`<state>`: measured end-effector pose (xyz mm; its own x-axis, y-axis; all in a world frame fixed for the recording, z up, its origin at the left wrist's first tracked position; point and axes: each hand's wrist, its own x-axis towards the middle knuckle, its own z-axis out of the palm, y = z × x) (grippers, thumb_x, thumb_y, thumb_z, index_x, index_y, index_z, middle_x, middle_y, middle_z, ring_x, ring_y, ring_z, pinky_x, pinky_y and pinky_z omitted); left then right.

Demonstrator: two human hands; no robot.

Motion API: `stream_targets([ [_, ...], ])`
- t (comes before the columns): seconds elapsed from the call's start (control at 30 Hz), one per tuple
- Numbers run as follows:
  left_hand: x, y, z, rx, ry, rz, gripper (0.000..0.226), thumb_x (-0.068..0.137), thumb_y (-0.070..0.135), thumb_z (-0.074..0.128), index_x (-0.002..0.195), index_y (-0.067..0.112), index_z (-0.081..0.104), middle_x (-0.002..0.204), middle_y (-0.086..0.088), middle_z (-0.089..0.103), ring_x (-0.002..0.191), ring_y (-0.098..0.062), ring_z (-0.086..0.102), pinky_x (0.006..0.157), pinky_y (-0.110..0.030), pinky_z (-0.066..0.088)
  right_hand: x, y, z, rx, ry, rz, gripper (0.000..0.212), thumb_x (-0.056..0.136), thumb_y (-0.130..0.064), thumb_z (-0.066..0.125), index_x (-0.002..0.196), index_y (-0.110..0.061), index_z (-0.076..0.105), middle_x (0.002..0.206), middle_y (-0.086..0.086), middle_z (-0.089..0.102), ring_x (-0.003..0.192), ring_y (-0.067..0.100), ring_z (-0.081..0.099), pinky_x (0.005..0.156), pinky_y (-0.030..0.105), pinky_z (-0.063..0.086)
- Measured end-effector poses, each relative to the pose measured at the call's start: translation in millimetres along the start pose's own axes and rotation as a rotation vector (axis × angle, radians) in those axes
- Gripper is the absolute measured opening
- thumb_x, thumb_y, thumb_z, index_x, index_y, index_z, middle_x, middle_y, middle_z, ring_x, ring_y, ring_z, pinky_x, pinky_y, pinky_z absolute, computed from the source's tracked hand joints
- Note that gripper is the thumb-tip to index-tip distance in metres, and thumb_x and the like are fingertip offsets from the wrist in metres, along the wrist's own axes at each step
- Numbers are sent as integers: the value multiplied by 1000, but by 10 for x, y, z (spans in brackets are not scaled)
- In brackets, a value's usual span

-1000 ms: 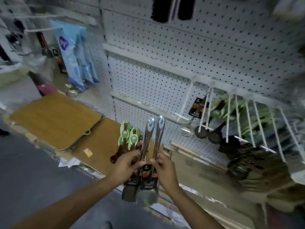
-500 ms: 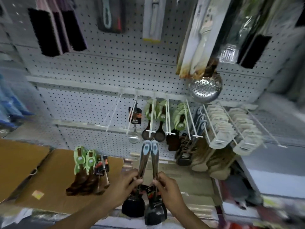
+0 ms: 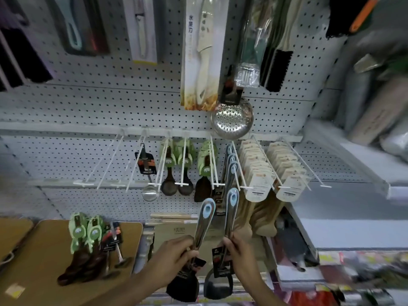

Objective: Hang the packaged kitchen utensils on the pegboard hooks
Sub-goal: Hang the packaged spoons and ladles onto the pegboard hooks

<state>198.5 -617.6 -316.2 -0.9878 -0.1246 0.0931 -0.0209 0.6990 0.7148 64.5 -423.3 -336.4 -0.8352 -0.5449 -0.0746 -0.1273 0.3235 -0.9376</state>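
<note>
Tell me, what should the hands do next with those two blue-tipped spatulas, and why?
Probably lift the right hand so the blue hole of its spatula slides onto the hook just above, where matching blue-tipped ones already hang. Its tip sits almost at that hook's end. The left hand holds the second spatula, which can follow.

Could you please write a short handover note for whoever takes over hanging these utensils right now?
Left hand grips one blue-tipped spatula; right hand grips a second, its tip near the hook of matching spatulas.
Done: several hooks are stocked.
Left: hang both spatulas, then the green-carded utensils lying on the board. The leftmost hooks are bare.
</note>
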Motion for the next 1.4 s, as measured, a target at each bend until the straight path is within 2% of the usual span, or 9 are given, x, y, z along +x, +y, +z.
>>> stream_targets([
  [0.13,80,86,128,17,-19,11,25,101,47,51,78,47,41,83,13,54,76,-3,55,64,-16,36,89,92,-100,7,42,31,25,98,-30,55,74,-25,54,74,8,63,75,24,65,73,52,56],
  [0.27,122,140,224,28,-15,4,23,101,51,49,83,36,46,84,15,54,78,-5,57,65,-17,37,191,146,-163,10,40,49,24,97,-34,56,78,-20,53,76,14,61,75,33,62,68,49,52],
  [0.53,161,229,347,7,37,23,41,99,58,45,88,20,52,79,23,47,73,-4,53,62,-18,35,481,117,-229,-23,21,-65,38,99,-36,54,74,-11,40,67,13,43,64,9,46,60,29,37],
  [0.7,187,289,379,0,27,2,36,99,55,48,89,20,52,79,23,47,72,5,47,64,-16,35,661,12,-254,20,20,-46,32,100,-15,53,71,-13,40,61,-8,42,56,1,38,59,22,34],
  [0.87,243,337,396,-14,18,-29,33,98,54,50,91,21,55,87,11,57,79,-2,55,67,-20,40,866,234,-309,-183,21,-71,34,90,-68,40,80,-38,50,71,-11,60,70,8,62,69,44,57],
  [0.97,282,335,409,-51,24,-46,40,96,60,48,95,21,59,93,9,63,86,-2,60,76,-23,48,833,91,-371,-191,94,-95,31,87,-74,41,105,-50,53,93,-17,69,88,5,67,79,43,58],
  [1.1,377,333,479,-65,54,-71,33,94,63,47,87,31,55,84,18,59,78,6,55,68,-17,42,545,-233,-451,41,43,-84,44,87,-64,52,111,-31,66,108,-11,72,103,6,66,92,33,52],
  [1.23,509,320,592,-63,66,-87,21,96,47,56,90,27,60,87,14,64,80,3,58,71,-21,45,173,-512,-496,180,-129,-124,18,97,-19,56,103,-12,71,99,3,74,97,8,68,82,13,49],
  [1.4,667,366,698,-98,49,-59,3,97,33,59,94,33,60,93,17,66,87,5,60,74,-17,47,185,-429,-486,166,-90,-162,7,93,-16,64,91,-18,70,88,12,72,87,28,69,79,40,54],
])
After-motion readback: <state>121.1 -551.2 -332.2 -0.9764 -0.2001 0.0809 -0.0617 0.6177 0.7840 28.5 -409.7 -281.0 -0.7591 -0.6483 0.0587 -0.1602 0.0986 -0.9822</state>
